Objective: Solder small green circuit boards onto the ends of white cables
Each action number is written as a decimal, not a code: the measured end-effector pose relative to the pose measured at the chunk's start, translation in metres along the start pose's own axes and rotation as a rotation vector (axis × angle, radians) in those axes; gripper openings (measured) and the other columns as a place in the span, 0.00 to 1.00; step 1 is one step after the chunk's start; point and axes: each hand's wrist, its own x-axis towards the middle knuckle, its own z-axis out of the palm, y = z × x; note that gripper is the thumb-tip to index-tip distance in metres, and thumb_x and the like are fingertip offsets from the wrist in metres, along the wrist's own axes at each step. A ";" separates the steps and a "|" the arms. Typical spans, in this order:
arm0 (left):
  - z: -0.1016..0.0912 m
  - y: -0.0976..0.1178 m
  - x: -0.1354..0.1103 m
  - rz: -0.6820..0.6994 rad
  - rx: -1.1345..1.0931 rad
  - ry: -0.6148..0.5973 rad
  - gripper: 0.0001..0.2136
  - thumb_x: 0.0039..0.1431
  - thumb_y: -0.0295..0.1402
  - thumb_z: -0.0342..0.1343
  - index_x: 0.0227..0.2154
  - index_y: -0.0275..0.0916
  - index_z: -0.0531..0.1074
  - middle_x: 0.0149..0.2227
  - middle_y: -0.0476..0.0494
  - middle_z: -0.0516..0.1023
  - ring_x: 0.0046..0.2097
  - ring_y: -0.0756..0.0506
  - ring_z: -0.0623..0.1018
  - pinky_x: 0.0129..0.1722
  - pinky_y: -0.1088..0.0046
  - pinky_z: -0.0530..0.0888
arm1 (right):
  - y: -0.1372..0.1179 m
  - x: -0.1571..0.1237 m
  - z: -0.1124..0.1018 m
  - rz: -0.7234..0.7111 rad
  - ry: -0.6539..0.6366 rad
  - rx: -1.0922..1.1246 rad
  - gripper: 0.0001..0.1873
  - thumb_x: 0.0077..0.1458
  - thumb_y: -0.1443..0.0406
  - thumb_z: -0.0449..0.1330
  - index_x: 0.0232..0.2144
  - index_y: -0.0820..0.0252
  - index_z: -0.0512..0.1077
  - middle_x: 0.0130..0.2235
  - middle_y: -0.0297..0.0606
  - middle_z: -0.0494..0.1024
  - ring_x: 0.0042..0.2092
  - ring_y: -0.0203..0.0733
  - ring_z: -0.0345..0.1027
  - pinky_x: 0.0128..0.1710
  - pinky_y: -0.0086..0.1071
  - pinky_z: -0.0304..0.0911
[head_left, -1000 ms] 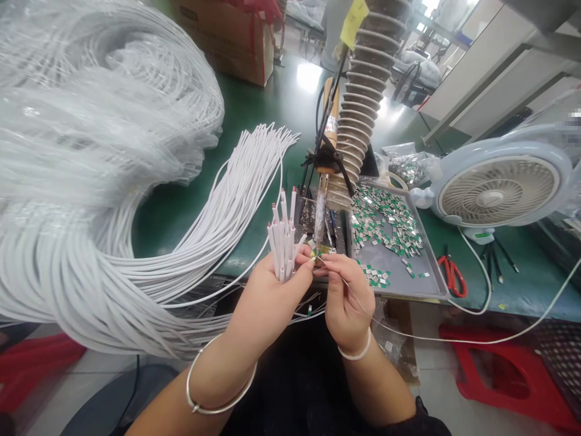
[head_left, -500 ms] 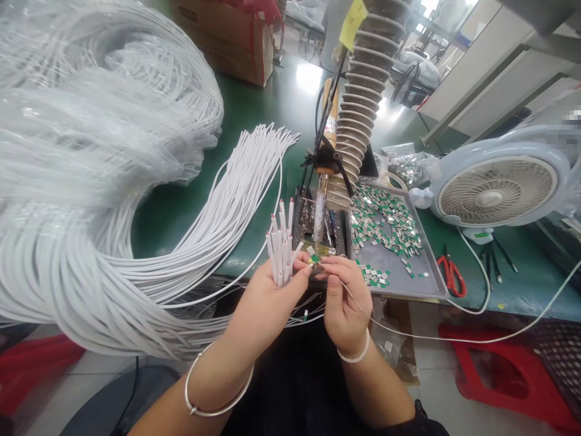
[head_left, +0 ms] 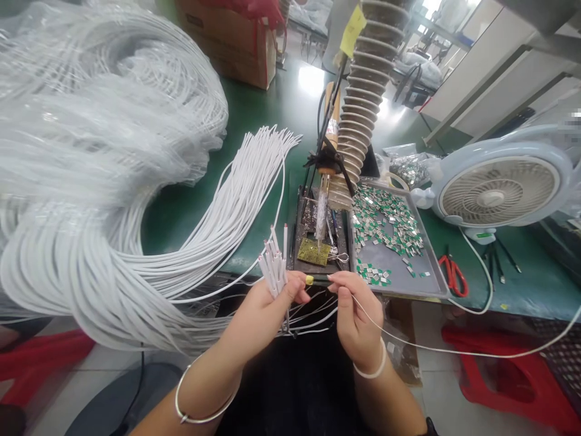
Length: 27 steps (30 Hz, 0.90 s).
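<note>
Hands at the near edge of a smooth green work surface point(head_left: 256, 112). Half a second ago both sets of fingertips met beneath the upright soldering iron with a wooden handle point(head_left: 322, 209), a small green-and-silver board among them; now they stand apart, closer to that edge, and I can no longer make out the board. A flat, speckled yellow pad point(head_left: 313, 251) under the tip has come into fuller view. The left hand point(head_left: 267, 309) remains curled around a bundle of slim, round white cables point(head_left: 273, 266), carried nearer the edge, left of the iron; the cables stand fanned and slightly tilted, reddish cores showing at their upper ends. The right hand point(head_left: 358, 315) pinches a thin, pale wire point(head_left: 454, 352), which sags in a smooth curve in front of the near edge, past the corner of a grey, rectangular metal tray point(head_left: 399, 278).
</note>
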 end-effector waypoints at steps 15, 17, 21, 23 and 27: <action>0.023 0.005 -0.004 -0.133 -0.581 0.028 0.10 0.52 0.39 0.58 0.26 0.39 0.68 0.30 0.51 0.72 0.31 0.51 0.70 0.34 0.76 0.68 | -0.020 -0.002 0.021 -0.002 -0.193 -0.009 0.05 0.56 0.70 0.53 0.35 0.61 0.68 0.30 0.39 0.72 0.32 0.39 0.65 0.32 0.34 0.65; 0.022 -0.001 -0.005 -0.083 -0.509 0.023 0.09 0.54 0.40 0.56 0.29 0.39 0.70 0.32 0.50 0.73 0.36 0.49 0.71 0.40 0.75 0.68 | -0.019 -0.003 0.024 0.000 -0.198 -0.056 0.04 0.56 0.69 0.54 0.33 0.61 0.68 0.30 0.39 0.71 0.32 0.39 0.64 0.31 0.34 0.63; 0.021 -0.014 -0.004 -0.006 -0.391 0.026 0.10 0.57 0.41 0.52 0.31 0.39 0.70 0.35 0.47 0.73 0.41 0.47 0.71 0.46 0.72 0.66 | -0.019 -0.003 0.023 0.018 -0.185 -0.040 0.06 0.56 0.72 0.52 0.30 0.61 0.68 0.28 0.37 0.70 0.30 0.37 0.63 0.30 0.32 0.62; 0.021 -0.015 -0.004 0.042 -0.337 0.033 0.11 0.58 0.42 0.51 0.31 0.39 0.69 0.37 0.46 0.73 0.43 0.46 0.70 0.46 0.71 0.65 | -0.022 -0.002 0.018 0.025 -0.149 -0.007 0.06 0.55 0.72 0.52 0.29 0.61 0.68 0.27 0.36 0.70 0.30 0.36 0.63 0.30 0.30 0.61; 0.021 -0.008 -0.007 0.079 -0.207 -0.140 0.13 0.61 0.43 0.47 0.28 0.39 0.66 0.27 0.50 0.69 0.32 0.50 0.69 0.35 0.73 0.66 | -0.027 0.002 0.009 0.057 -0.075 0.038 0.06 0.55 0.73 0.54 0.27 0.61 0.67 0.24 0.33 0.69 0.28 0.34 0.63 0.29 0.28 0.61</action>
